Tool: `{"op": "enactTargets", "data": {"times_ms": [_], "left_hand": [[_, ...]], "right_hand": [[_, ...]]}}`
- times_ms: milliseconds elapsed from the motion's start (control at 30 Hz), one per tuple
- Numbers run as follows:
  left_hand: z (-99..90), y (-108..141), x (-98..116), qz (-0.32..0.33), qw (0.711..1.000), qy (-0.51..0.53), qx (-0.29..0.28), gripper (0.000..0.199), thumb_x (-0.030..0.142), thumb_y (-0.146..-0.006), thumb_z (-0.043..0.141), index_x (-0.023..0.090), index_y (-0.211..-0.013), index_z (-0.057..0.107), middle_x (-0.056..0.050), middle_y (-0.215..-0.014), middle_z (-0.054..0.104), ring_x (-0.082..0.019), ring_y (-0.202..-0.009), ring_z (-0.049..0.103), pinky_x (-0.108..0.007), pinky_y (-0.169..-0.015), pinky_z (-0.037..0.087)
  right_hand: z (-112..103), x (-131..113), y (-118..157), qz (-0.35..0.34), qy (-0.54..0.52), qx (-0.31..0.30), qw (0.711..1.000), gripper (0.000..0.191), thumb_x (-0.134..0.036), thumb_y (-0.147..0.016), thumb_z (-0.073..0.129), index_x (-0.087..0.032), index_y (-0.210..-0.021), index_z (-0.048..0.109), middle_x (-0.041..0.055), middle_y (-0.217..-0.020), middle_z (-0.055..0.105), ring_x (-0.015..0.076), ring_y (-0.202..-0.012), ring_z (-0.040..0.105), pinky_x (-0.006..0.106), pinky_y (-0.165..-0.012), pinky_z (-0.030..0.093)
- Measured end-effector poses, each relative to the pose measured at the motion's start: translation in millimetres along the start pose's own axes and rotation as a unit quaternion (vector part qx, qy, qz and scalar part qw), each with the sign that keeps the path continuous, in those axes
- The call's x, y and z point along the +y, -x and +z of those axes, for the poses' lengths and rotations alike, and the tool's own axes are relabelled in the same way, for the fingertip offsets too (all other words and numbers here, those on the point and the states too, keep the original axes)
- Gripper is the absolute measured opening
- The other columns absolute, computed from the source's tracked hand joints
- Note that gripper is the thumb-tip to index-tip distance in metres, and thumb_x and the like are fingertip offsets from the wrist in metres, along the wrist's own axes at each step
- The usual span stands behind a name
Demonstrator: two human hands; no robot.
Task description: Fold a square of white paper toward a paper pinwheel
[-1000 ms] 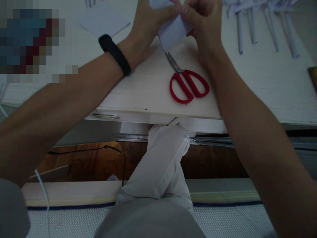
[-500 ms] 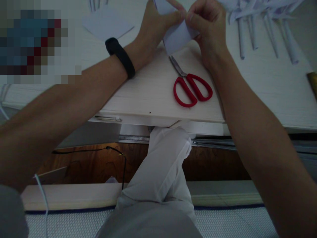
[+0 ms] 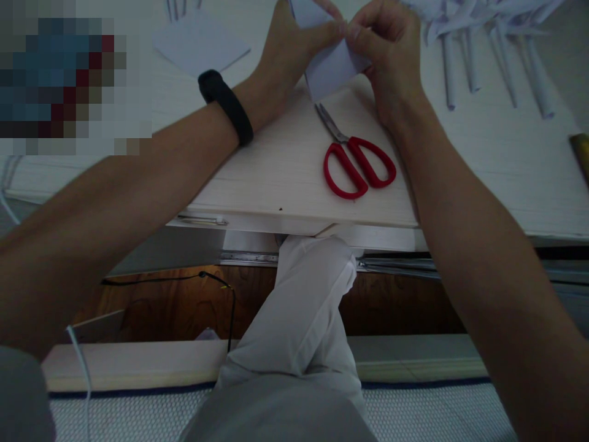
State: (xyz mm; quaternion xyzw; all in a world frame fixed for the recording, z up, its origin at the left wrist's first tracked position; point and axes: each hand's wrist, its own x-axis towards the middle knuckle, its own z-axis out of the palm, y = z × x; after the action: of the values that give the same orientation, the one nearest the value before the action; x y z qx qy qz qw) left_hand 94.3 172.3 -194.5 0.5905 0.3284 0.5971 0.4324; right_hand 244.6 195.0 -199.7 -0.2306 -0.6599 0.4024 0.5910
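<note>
A white sheet of paper [image 3: 332,72] is held between my two hands at the top of the view, tilted above the table. My left hand [image 3: 299,43], with a black band at its wrist, is closed on the sheet, the thumb pressed along it. Fingertips of my right hand [image 3: 386,49] pinch the same sheet from the other side, meeting the left thumb tip. Just below the paper lie scissors [image 3: 345,147] with red handles, blades pointing up and left. The far part of the sheet is cut off by the frame edge.
More white paper [image 3: 200,43] lies left of my left hand. At the upper right are several paper pinwheels [image 3: 488,18] with rolled paper sticks. A pixelated patch covers the upper left. The table's front edge [image 3: 285,222] runs above my knee; a black cable [image 3: 232,313] hangs below.
Almost nothing differs. Both hands keep their grip on the paper, and the view has shifted very slightly.
</note>
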Motion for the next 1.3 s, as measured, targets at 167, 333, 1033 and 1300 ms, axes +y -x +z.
{"op": "enactTargets", "data": {"times_ms": [167,333,1033,1300], "left_hand": [[1.1,0.1,1.3,-0.013,1.000,0.003,-0.003,0.014,-0.003,-0.079,0.056,0.010,-0.076,0.056,0.004,-0.068,0.049,-0.008,-0.068,0.051,-0.023,-0.072,0.042],[-1.9,-3.1,-2.5,0.007,1.000,-0.006,-0.002,0.018,-0.003,-0.076,0.060,0.014,-0.073,0.055,0.003,-0.069,0.049,-0.008,-0.068,0.050,-0.023,-0.070,0.041],[-0.8,-0.9,-0.6,0.023,0.999,-0.022,-0.019,0.021,-0.007,-0.075,0.057,0.013,-0.073,0.056,0.002,-0.070,0.049,-0.010,-0.073,0.050,-0.025,-0.074,0.040],[-1.1,-6.4,-7.1,0.024,0.999,-0.044,0.016,0.029,-0.003,-0.069,0.063,0.024,-0.062,0.058,0.001,-0.068,0.056,-0.015,-0.075,0.055,-0.026,-0.072,0.046]], "right_hand": [[0.1,0.4,0.3,-0.014,0.030,0.020,0.999,0.013,-0.024,-0.057,0.067,-0.014,-0.059,0.060,-0.0073,-0.051,0.048,0.0035,-0.047,0.038,0.018,-0.047,0.024],[2.6,1.4,1.8,0.006,0.017,0.023,1.000,0.015,-0.026,-0.057,0.066,-0.015,-0.061,0.058,-0.0079,-0.048,0.047,0.0053,-0.045,0.039,0.018,-0.045,0.025],[5.4,-4.4,3.2,0.015,0.102,0.028,0.994,0.016,-0.004,-0.071,0.061,-0.014,-0.061,0.053,-0.0066,-0.055,0.045,0.0042,-0.050,0.036,0.018,-0.051,0.027],[9.5,-9.2,4.8,0.038,0.141,0.025,0.989,0.019,-0.008,-0.074,0.058,-0.014,-0.057,0.052,-0.0067,-0.052,0.040,0.0043,-0.049,0.032,0.019,-0.050,0.024]]}}
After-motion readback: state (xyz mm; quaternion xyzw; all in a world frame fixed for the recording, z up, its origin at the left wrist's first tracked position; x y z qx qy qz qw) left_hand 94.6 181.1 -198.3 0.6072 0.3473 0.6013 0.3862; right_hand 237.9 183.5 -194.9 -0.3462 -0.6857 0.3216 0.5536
